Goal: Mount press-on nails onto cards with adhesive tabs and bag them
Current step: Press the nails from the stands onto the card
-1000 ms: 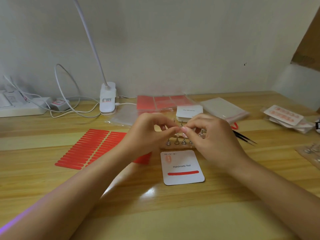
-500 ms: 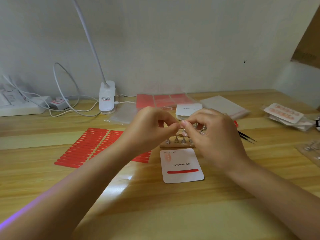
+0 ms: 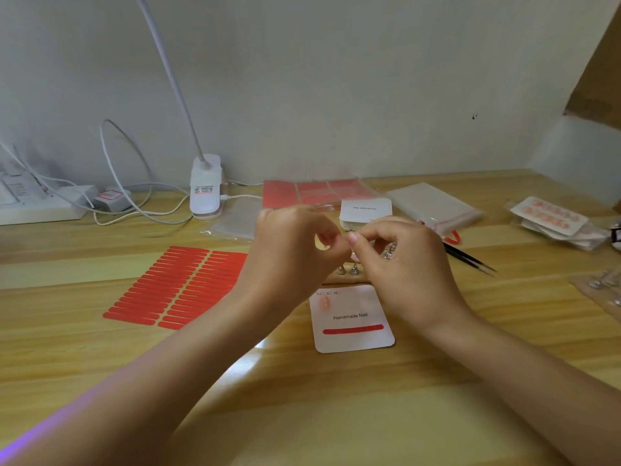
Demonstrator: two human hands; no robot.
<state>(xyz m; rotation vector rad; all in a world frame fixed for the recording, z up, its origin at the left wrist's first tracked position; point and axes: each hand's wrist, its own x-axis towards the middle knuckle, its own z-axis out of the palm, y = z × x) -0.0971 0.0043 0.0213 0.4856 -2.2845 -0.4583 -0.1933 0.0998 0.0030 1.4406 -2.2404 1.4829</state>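
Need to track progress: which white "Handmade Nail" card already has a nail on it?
The single card lying nearest the person, below the hands: one pink nail sits top-left. The stack of cards behind shows none.

**Off-task items on worktop**

Wooden worktop. Far left: white power strip against the wall, small adapter beside it, white cables looping. Clip lamp right of these, its gooseneck rising out of view. Cardboard, upper right.

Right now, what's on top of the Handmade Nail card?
On the card: one pale pink press-on nail at its top-left and a red adhesive strip under the printing. The right hand hides its top-right corner.
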